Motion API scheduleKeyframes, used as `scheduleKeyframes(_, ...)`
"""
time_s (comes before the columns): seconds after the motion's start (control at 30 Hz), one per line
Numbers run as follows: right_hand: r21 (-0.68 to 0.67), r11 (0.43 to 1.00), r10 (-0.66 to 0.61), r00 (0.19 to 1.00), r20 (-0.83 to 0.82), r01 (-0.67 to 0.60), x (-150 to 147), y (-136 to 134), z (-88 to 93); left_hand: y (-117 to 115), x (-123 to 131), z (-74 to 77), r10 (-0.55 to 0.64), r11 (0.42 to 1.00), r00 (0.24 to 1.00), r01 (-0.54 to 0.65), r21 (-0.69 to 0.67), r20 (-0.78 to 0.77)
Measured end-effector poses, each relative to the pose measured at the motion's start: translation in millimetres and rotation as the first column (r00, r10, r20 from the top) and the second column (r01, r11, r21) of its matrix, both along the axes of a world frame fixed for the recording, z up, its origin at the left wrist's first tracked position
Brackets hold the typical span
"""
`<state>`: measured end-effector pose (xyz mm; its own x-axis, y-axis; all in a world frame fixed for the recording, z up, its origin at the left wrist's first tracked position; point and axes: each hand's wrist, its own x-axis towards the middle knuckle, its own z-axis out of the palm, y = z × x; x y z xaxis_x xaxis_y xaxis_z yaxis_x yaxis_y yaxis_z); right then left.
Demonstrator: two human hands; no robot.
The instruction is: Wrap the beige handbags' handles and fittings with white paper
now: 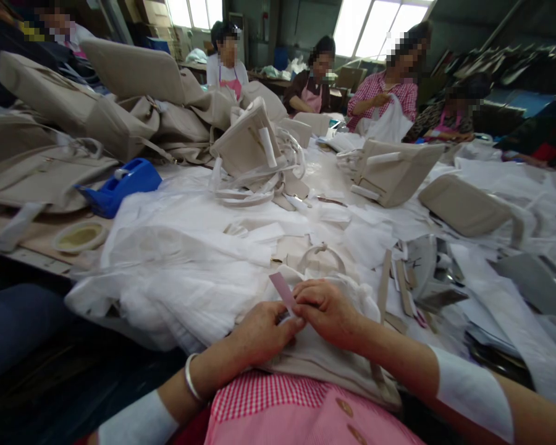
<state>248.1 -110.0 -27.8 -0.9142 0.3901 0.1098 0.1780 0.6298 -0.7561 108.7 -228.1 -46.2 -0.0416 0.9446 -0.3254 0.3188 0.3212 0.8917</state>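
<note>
A small pink strip [282, 293] is pinched between my two hands, low in the middle of the head view. My left hand [264, 329] holds its lower end between thumb and fingers. My right hand [327, 309] closes on the same end from the right, fingertips near the left thumb. Under both hands lies a beige bag [333, 364] at the table's front edge, against my pink apron. A clear ring-shaped handle [322, 259] lies just beyond my hands.
White wrapping sheets [167, 272] spread over the table. A blue tape dispenser [123, 185] and a tape roll [78, 237] are at left, a metal dispenser [433, 269] at right. Beige bags [134, 68] pile up beyond; several people sit across the table.
</note>
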Motion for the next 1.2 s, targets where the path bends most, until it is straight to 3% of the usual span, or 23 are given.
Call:
scheduleKeyframes(0.13,-0.028,0.992,0.124,0.989,-0.075,-0.126,3,5,4.3,2,-1,-4.2,-0.037,0.999,0.999,0.037,-0.002,0.018)
scheduleKeyframes(0.23,0.086,0.977,0.198,0.98,-0.012,-0.197,3,10,19.4,2,0,-7.2,-0.028,0.999,0.999,0.029,0.033,-0.03)
scheduleKeyframes(0.33,0.289,0.943,0.141,0.984,0.107,-0.166,-6,9,41.0,2,1,-10.2,-0.039,0.998,0.993,0.045,0.05,-0.113)
scheduleKeyframes(0.43,0.389,0.898,0.068,0.939,0.338,-0.205,-21,2,58.2,2,1,-13.2,-0.037,0.995,0.981,0.053,0.085,-0.189)
scheduleKeyframes(0.53,0.403,0.857,0.098,0.871,0.481,-0.319,-31,-5,59.0,1,1,-14.3,-0.035,0.996,0.978,0.05,0.068,-0.204)
scheduleKeyframes(0.6,0.386,0.88,0.109,0.908,0.404,-0.277,-33,-8,48.5,1,0,-12.9,-0.026,0.999,0.984,0.033,0.034,-0.179)
scheduleKeyframes(0.63,0.333,0.923,0.078,0.943,0.324,-0.191,-33,-8,41.2,2,-1,-11.4,-0.016,1.0,0.987,0.019,0.016,-0.159)
scheduleKeyframes(0.7,0.081,0.995,-0.071,0.987,0.141,0.06,-29,-8,26.9,3,-2,-7.8,-0.008,1.0,0.993,0.005,-0.026,-0.12)
scheduleKeyframes(0.73,-0.097,0.98,-0.17,0.983,0.063,0.176,-26,-7,22.1,3,-2,-5.9,-0.008,0.999,0.994,0.003,-0.049,-0.107)
scheduleKeyframes(0.8,-0.415,0.857,-0.355,0.934,-0.044,0.307,-18,-1,20.4,5,-2,-2.8,-0.017,0.996,0.995,0.009,-0.086,-0.096)
scheduleKeyframes(0.87,-0.539,0.77,-0.459,0.883,-0.097,0.341,-4,14,29.9,6,-2,-1.1,-0.025,0.994,0.995,0.014,-0.107,-0.095)
scheduleKeyframes(0.93,-0.451,0.8,-0.48,0.873,-0.087,0.395,17,38,45.1,6,-2,-0.8,-0.022,0.993,0.994,0.01,-0.115,-0.104)
scheduleKeyframes(1.03,-0.09,0.835,-0.532,0.839,0.119,0.542,65,84,61.0,9,-1,-2.6,0.0,0.989,0.993,-0.018,-0.146,-0.12)
scheduleKeyframes(1.13,0.253,0.797,-0.601,0.674,0.429,0.549,117,120,57.8,13,-2,-6.0,-0.017,0.983,0.991,-0.008,-0.184,-0.133)
scheduleKeyframes(1.2,0.402,0.768,-0.639,0.564,0.522,0.499,141,131,50.3,15,-3,-8.0,-0.034,0.981,0.989,0.006,-0.194,-0.143)
